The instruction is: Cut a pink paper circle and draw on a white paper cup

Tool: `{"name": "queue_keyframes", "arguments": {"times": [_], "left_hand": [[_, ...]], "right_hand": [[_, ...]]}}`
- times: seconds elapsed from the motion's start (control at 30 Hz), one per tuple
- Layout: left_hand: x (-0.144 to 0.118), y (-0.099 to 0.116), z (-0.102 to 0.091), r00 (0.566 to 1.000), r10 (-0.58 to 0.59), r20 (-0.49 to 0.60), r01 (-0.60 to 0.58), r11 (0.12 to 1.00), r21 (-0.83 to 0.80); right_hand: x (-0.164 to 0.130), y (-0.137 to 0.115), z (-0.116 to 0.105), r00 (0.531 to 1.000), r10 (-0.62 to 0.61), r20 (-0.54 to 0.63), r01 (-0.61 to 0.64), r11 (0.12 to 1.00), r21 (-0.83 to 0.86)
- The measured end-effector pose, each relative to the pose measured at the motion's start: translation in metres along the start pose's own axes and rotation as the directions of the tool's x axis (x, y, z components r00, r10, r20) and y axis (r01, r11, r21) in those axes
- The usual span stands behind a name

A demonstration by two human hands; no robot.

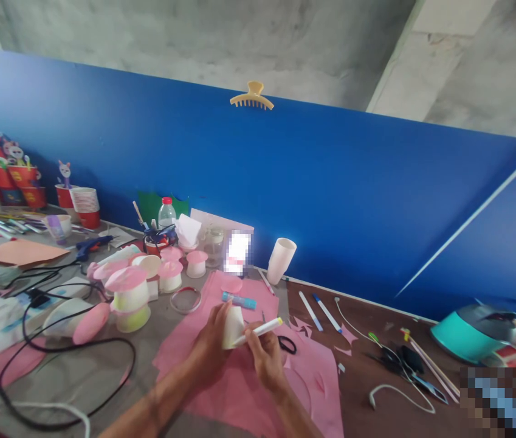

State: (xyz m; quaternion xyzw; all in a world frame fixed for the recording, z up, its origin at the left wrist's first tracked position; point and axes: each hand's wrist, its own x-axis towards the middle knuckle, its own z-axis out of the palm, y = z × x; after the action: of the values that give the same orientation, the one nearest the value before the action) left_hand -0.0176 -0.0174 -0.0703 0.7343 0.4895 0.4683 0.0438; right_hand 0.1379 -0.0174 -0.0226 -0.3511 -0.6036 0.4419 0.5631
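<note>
My left hand (212,338) is closed around a small white paper cup (233,327), which is tipped on its side. In my right hand (265,358) is a white marker (268,327) with a yellow end, and its tip meets the cup near the lower edge. Both hands are over a pink paper sheet (239,389). Just beyond them lies a blue glue stick (239,300). A black loop (287,345) rests on the paper beside my right hand; its kind is unclear.
Pink-topped cups (130,298) and a black cable (70,347) occupy the left side. A stack of white cups (280,261) stands by the blue partition (312,182). Two markers (311,311) and pink scraps lie to the right, with a teal object (467,337) farther over.
</note>
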Motion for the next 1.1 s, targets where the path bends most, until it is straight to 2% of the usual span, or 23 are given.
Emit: {"name": "queue_keyframes", "arguments": {"times": [0.1,0.27,0.43,0.6,0.73,0.83,1.0,1.1], "left_hand": [[0.0,0.001,0.0,1.0,0.015,0.0,-0.015,1.0,0.009],[0.001,-0.001,-0.001,1.0,-0.006,0.015,0.006,1.0,-0.007],[-0.002,-0.004,0.0,0.999,0.04,0.022,-0.04,0.999,-0.011],[-0.001,-0.005,0.001,0.999,0.031,0.017,-0.031,1.0,-0.003],[-0.001,-0.004,0.002,0.999,0.049,-0.017,-0.048,0.998,0.032],[-0.001,-0.005,0.002,0.996,0.084,-0.003,-0.084,0.996,0.04],[-0.001,-0.007,0.003,0.997,0.072,-0.015,-0.072,0.997,0.014],[-0.002,-0.006,0.003,0.998,0.056,-0.002,-0.056,0.998,-0.027]], "right_hand": [[-0.002,0.003,0.001,0.998,-0.054,0.026,0.056,0.995,-0.079],[0.0,0.006,0.0,0.997,-0.045,-0.056,0.042,0.998,-0.048],[-0.004,0.002,0.0,0.994,-0.093,0.052,0.098,0.988,-0.122],[-0.003,0.006,-0.001,0.998,-0.062,-0.005,0.061,0.993,-0.1],[-0.007,0.011,0.0,0.991,-0.132,0.03,0.134,0.986,-0.099],[-0.01,0.015,0.001,0.98,-0.185,0.067,0.193,0.969,-0.156],[-0.007,0.015,-0.002,0.987,-0.158,0.012,0.157,0.967,-0.203],[-0.008,0.011,-0.002,0.978,-0.204,0.031,0.206,0.958,-0.198]]}}
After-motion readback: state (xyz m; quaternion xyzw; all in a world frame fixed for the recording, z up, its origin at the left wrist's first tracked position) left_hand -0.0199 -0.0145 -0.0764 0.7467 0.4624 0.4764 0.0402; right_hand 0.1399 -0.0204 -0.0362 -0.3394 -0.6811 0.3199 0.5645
